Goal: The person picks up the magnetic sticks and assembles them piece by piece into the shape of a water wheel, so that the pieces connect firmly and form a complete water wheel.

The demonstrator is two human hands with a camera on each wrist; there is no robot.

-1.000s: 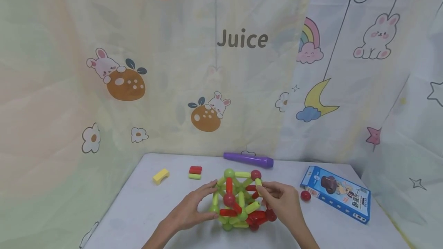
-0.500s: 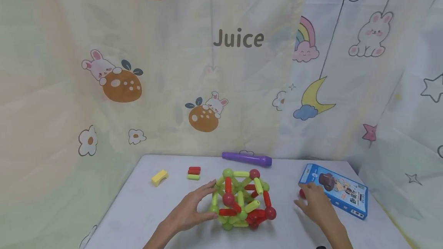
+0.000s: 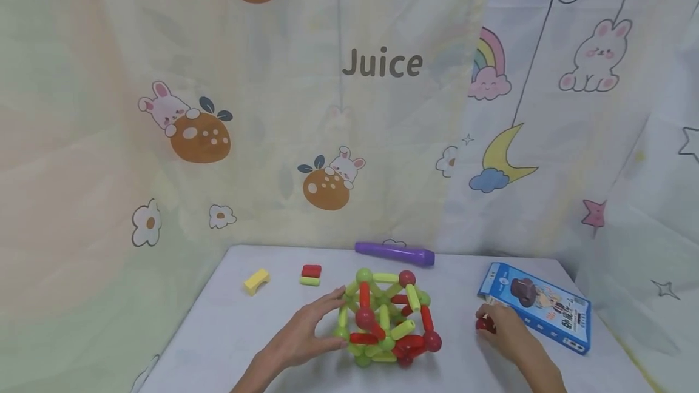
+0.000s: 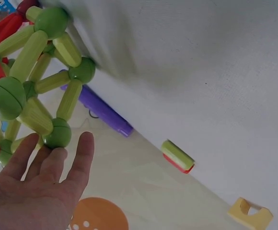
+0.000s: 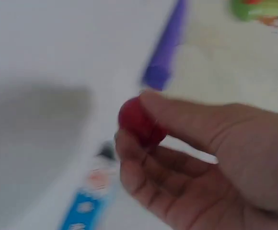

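Note:
A cage-like structure of green and red magnetic rods and balls [image 3: 364, 318] stands on the table in the head view. My left hand [image 3: 306, 335] is at its left side, fingers fairly straight and spread, with fingertips at a green ball [image 4: 57, 133] in the left wrist view. To the right of the structure, my right hand [image 3: 508, 332] pinches a loose red ball [image 5: 136, 120] between thumb and fingers, beside the blue box. One light-green rod [image 3: 403, 328] juts from the structure with a free end towards the right.
The blue picture box [image 3: 553, 314] lies at the table's right. A purple tapered stick [image 3: 394, 253] lies along the back edge. Further left are red rods [image 3: 311, 271], a green rod [image 3: 310, 281] and a yellow arched block [image 3: 256, 282]. A printed curtain [image 3: 262, 138] hangs behind.
My right hand has left the light-green rod on the structure's upper right, moved right, and taken hold of the red ball by the box. My left hand has stayed at the structure.

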